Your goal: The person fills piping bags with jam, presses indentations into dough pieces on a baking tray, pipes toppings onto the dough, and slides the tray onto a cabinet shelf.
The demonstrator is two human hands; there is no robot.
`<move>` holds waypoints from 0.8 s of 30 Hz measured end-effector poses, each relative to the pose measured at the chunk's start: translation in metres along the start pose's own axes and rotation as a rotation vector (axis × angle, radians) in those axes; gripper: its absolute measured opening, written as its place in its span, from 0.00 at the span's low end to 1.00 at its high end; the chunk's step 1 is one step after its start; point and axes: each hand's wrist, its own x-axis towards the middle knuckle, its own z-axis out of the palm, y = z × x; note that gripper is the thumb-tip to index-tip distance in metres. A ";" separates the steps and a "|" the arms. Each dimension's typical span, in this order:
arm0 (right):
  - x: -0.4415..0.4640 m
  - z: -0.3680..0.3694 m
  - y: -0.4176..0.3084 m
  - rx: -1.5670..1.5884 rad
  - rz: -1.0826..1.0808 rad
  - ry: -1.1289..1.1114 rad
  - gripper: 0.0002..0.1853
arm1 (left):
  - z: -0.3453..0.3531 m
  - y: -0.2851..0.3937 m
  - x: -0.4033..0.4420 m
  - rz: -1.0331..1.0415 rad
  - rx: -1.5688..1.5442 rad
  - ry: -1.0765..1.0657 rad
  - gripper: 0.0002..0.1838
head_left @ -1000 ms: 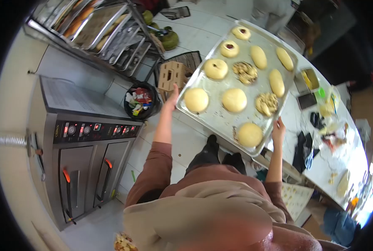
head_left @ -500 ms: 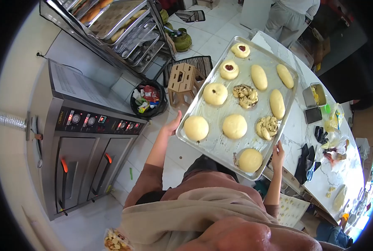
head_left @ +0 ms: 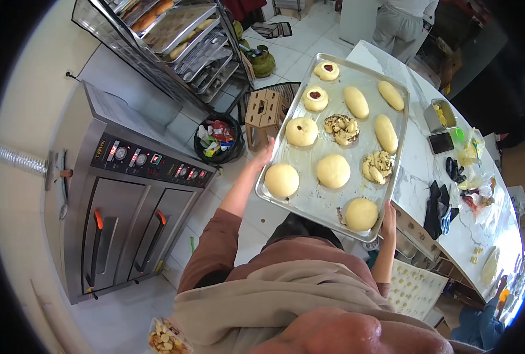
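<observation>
Between my hands is a metal baking tray [head_left: 309, 205] bearing several pale buns. Round plain ones like this dough bun [head_left: 333, 171] sit toward my body. Long rolls [head_left: 386, 133] lie along the right side, twisted dough pieces with dark filling [head_left: 342, 129] near the middle, and buns with red centres [head_left: 315, 98] at the far end. My left hand [head_left: 265, 154] grips the tray's left edge, its fingers partly under the rim. On the near right edge, my right hand [head_left: 388, 223] is closed, with most fingers hidden beneath.
A steel two-door oven [head_left: 121, 218] stands at my left. Behind it are a rack of trays [head_left: 183, 44], a bin [head_left: 220, 138] and a stool [head_left: 265, 115]. At right, a marble-topped table [head_left: 412, 194] holds a metal container, bags and scissors. One person [head_left: 395, 29] stands beyond; another [head_left: 480, 324] is lower right.
The tray has turned slightly counterclockwise in view. My left hand sits higher along its edge. The oven and rack appear shifted right as my view turns.
</observation>
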 end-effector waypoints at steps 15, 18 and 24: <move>0.012 -0.008 -0.010 -0.120 -0.046 0.093 0.30 | 0.033 0.006 -0.052 0.129 0.183 0.256 0.43; 0.005 -0.002 -0.010 -0.230 -0.123 0.083 0.29 | 0.033 -0.030 -0.049 0.129 0.153 0.360 0.43; -0.003 0.000 0.003 -0.214 -0.122 -0.021 0.30 | 0.011 -0.069 -0.052 0.022 0.117 0.221 0.43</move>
